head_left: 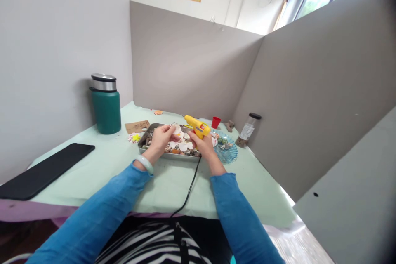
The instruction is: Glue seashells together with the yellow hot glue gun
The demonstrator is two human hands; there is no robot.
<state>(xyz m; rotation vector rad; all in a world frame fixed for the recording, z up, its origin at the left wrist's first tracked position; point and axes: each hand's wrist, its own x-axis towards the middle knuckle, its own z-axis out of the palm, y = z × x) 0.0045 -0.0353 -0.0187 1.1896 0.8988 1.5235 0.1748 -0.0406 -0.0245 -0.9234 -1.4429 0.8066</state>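
My right hand is wrapped round the grip of a yellow glue gun, whose nozzle points to the upper left. A black cord runs from it down over the table's front edge. My left hand, with a pale bangle at its wrist, pinches a white shell close to the gun's front end. Both hands are over a metal tray filled with shells and small stones. The hands cover parts of the tray.
Right of the tray lies a blue glass plate with small pieces. A red cup and a jar with a black lid stand behind. At left are a green bottle, a black mat and a brown card.
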